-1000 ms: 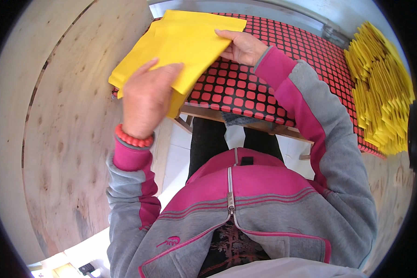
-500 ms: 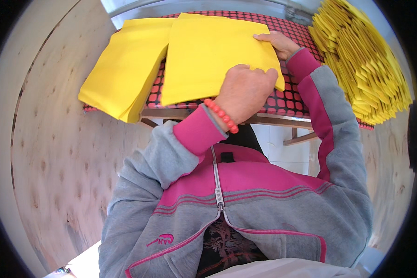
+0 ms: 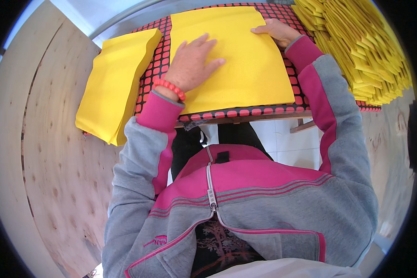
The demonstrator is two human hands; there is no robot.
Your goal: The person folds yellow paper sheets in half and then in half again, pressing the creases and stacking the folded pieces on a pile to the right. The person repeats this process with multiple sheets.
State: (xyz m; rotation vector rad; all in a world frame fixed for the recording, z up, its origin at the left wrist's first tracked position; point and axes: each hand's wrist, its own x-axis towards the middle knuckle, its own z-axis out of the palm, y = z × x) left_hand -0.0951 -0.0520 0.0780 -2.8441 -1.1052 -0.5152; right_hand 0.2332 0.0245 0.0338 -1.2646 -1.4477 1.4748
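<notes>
A flat, roughly square piece of yellow fabric (image 3: 245, 69) lies on the table in front of me. My left hand (image 3: 192, 62) rests palm down over its left part, fingers and thumb apart, with red beads around the wrist. At the fabric's upper right edge is my right hand (image 3: 280, 32). Its thumb lies on top of the edge, and the other fingers are partly hidden beneath, pinching the fabric. To the left sits a thick stack of similar yellow fabric pieces (image 3: 113, 78), apart from the piece under my hands.
A tall heap of folded yellow fabric pieces (image 3: 356, 51) leans at the right end of the table. The table (image 3: 303, 102) has a red and black checked cover. Wooden boards (image 3: 55, 153) stand on the left, and pale floor tiles (image 3: 287, 139) show below.
My left hand has moved left across the fabric, going from curled to spread. The fabric piece has turned and lies squarer to me, with a wider gap from the left stack.
</notes>
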